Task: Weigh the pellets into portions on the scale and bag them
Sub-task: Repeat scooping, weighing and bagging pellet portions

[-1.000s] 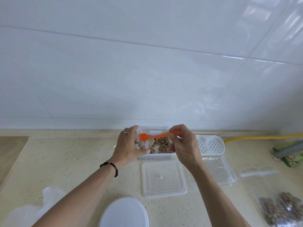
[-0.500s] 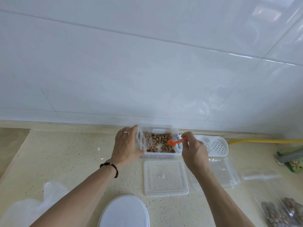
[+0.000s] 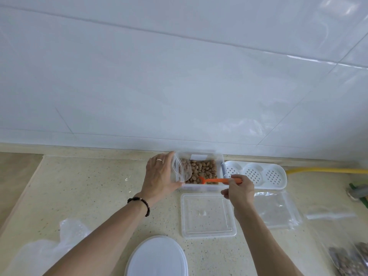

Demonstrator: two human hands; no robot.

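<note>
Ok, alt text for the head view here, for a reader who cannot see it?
The right hand dips an orange spoon into a clear box of brown pellets, while the left hand holds a small clear bag open at the box's left end.

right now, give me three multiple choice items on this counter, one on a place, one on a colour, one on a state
1. Where does the flat clear plastic lid lie?
A. on the counter nearer the person than the clear pellet box
B. on the box
C. against the wall

2. What colour is the plastic spoon?
A. blue
B. orange
C. white

3. What is the left hand doing?
A. resting flat
B. pointing
C. holding a small clear bag open

Answers: 1 A, it lies below the box in view. 2 B, plainly orange. 3 C, fingers grip the bag.
</note>
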